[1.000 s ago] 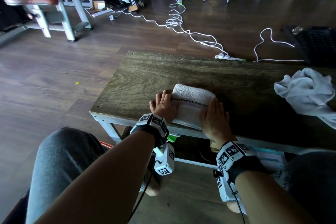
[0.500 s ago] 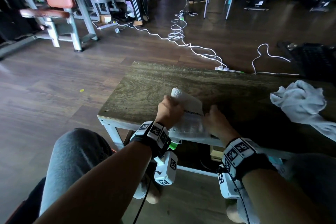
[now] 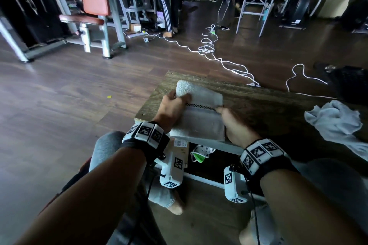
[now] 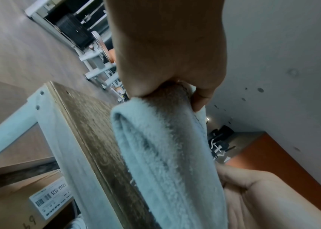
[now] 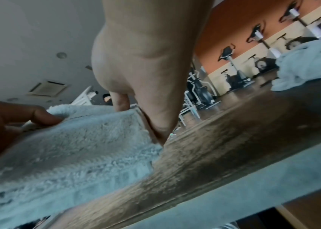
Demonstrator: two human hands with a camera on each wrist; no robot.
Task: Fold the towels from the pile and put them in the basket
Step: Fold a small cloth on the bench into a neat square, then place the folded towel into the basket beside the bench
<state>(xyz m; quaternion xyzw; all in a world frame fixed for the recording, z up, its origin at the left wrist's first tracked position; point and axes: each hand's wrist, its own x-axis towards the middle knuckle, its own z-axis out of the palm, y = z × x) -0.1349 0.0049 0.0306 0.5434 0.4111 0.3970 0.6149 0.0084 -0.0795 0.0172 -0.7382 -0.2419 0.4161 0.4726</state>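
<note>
A folded white towel (image 3: 199, 117) with a black dotted stripe is held tilted above the near left corner of the wooden table (image 3: 258, 105). My left hand (image 3: 172, 108) grips its left edge, thumb and fingers clamped round the folded layers (image 4: 163, 139). On the other side, my right hand (image 3: 231, 123) holds the right edge with the thumb on top (image 5: 120, 100) and the fingers under the cloth. A crumpled white towel pile (image 3: 336, 123) lies at the table's right end. No basket shows in any view.
White power cables (image 3: 223, 59) and a power strip run across the wooden floor beyond the table. Gym benches (image 3: 93, 16) and a stool (image 3: 258, 0) stand further back. A labelled cardboard box (image 4: 38, 204) sits under the table, and my knees are close to its front edge.
Both hands went from pressing flat on the folded towel to gripping its sides and lifting it off the table, tilted towards me. The head view has risen.
</note>
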